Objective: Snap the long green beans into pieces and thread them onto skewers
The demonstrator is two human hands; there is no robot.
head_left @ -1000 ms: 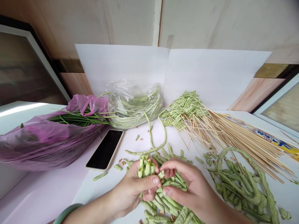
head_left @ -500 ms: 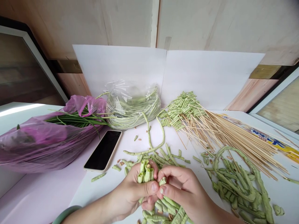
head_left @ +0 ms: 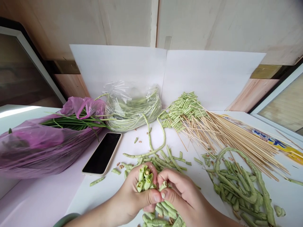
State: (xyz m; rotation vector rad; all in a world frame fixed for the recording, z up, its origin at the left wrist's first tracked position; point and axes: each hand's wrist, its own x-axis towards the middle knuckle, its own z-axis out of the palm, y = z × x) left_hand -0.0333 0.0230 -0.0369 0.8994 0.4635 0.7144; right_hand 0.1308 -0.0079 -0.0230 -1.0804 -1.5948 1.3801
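Note:
My left hand (head_left: 134, 194) is closed around a small bundle of cut green bean pieces (head_left: 145, 178), their open ends facing up. My right hand (head_left: 181, 195) pinches one bean piece (head_left: 163, 186) between thumb and fingers, right beside the bundle. The two thumbs nearly meet. Below and behind the hands lies a loose pile of bean pieces (head_left: 169, 209), with brown seeds among them; the hands hide part of it. A long whole bean (head_left: 142, 155) curves across the table just beyond.
A phone (head_left: 103, 153) lies left of the hands. Behind it are a purple bag (head_left: 54, 148) of green stalks and a clear bag (head_left: 132, 110) of long beans. Skewers (head_left: 236, 138) threaded with bean pieces (head_left: 186, 108) fan out rightward. Limp beans (head_left: 239, 183) heap at right.
The hands stay together, and the bundle in my left hand has tilted a little, showing more of its open ends. The whole view has shifted slightly.

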